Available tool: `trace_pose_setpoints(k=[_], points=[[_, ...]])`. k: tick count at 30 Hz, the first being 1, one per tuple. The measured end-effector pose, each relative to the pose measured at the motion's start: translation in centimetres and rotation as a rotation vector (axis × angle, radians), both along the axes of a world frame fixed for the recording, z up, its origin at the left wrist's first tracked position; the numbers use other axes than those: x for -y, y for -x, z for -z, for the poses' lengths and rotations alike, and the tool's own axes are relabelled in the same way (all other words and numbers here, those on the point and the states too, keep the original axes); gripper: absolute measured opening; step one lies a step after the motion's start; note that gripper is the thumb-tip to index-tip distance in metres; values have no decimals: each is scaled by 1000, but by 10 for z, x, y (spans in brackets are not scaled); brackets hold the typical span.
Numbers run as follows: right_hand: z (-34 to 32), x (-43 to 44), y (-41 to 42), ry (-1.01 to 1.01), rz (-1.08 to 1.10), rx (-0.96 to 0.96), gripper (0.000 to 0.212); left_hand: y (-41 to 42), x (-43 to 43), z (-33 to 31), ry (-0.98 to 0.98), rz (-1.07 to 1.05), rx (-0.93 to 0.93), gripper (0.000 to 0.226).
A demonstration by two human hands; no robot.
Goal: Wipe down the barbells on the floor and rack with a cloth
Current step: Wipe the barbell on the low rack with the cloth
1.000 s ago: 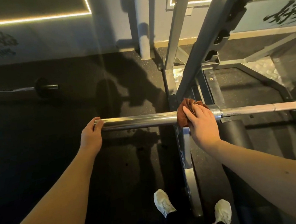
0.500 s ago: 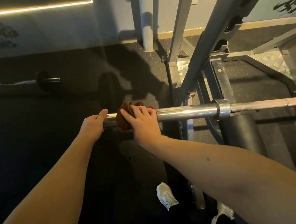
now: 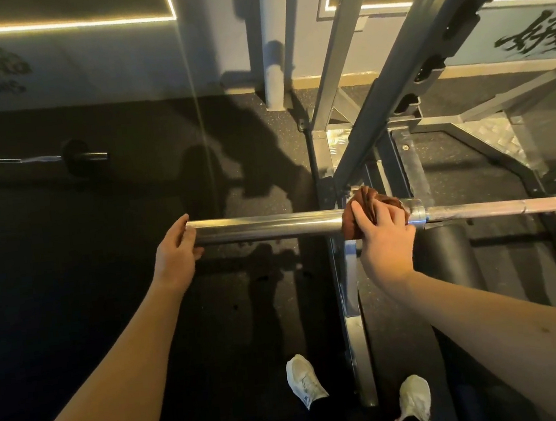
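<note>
1 barbell [image 3: 264,227]; R grip [image 3: 387,236] holds cloth [image 3: 349,223]; wall txt [image 3: 539,33] illegible.

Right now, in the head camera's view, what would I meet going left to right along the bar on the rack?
The left hand gripping the bar's end → shiny barbell sleeve → brown cloth wrapped round it under the right hand → collar → thinner shaft running off the right edge.

two barbells [image 3: 264,227] [image 3: 34,159], one cloth [image 3: 351,221], two hands [image 3: 174,252] [image 3: 387,236], two shoes [image 3: 303,381] [image 3: 414,398]
</note>
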State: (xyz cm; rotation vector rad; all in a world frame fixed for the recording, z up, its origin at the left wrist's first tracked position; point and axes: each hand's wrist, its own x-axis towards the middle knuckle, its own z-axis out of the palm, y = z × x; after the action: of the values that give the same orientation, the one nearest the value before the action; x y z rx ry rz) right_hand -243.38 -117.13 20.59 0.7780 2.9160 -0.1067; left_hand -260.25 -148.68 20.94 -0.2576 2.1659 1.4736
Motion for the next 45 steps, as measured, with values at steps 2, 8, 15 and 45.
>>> trace_pose_setpoints(k=[2, 8, 15, 45], points=[[-1, 13, 6, 18, -42, -16, 82, -2, 4, 5, -20, 31, -23, 43], [-10, 75, 49, 135, -282, -56, 84, 2, 8, 12, 31, 85, -55, 40], [-27, 162, 119, 212, -451, -42, 73, 10, 4, 15, 129, 174, -85, 38], [-8, 82, 55, 262, -210, -42, 77, 1, 9, 4, -23, -78, 21, 37]])
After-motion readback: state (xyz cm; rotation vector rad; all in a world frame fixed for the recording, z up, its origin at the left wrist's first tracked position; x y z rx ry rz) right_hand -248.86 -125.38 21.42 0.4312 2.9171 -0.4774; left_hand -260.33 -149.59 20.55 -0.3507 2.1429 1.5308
